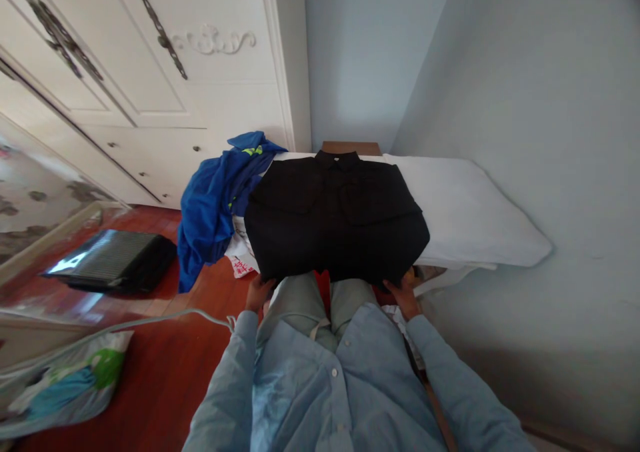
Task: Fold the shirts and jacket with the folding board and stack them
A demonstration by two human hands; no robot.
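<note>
A black collared shirt (pixel 330 219) lies spread across a white ironing board (pixel 465 205), its collar toward the wall and its near edge hanging over the board's front. My left hand (pixel 258 293) grips the lower left corner of the shirt. At the lower right corner, my right hand (pixel 404 297) has its fingers closed on the fabric. Between the hands the near edge stretches just above my lap. A blue garment (pixel 210 199) with green marks is heaped over the board's left end, beside the shirt.
A white wardrobe (pixel 220 92) stands behind on the left, and a grey wall (pixel 565 105) borders the right. On the red floor are a black case (pixel 120 262) and a clear bag (pixel 65 385) of clothes. A pale cord (pixel 170 315) runs left of me.
</note>
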